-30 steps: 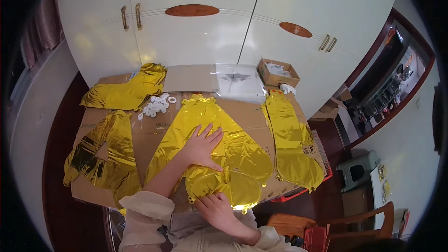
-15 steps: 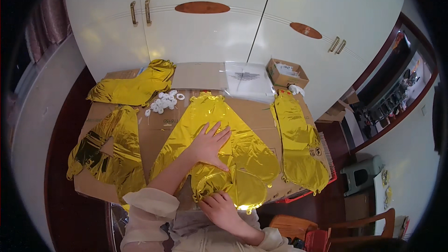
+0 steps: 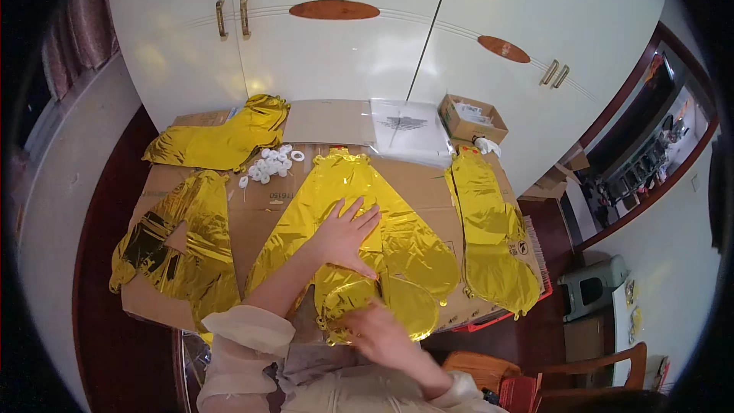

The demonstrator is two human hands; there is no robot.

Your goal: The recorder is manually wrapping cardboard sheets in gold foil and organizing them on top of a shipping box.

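Flat gold foil balloons [image 3: 348, 183], not inflated, lie stacked in the middle of the cardboard-covered table. My left hand [image 3: 344, 239] presses on them with its fingers spread, holding nothing. Over the near rounded end of the same foil, close to the table edge, is my right hand [image 3: 382, 334]; motion smears its fingers, so their hold cannot be read. To the left lies another gold foil balloon [image 3: 206, 214] with a gap in its middle, and at the right a long curved one [image 3: 497, 245].
More gold foil [image 3: 214, 141] lies at the back left beside small white ribbon rolls [image 3: 267, 162]. Clear plastic bags [image 3: 409, 130] and an open cardboard box [image 3: 474, 118] stand along the white cabinet [image 3: 329, 53]. A wooden chair [image 3: 478, 371] is at the near right.
My right hand has moved slightly right and up over the near end of the foil, and that end has shifted and flattened. My left hand stays in place.
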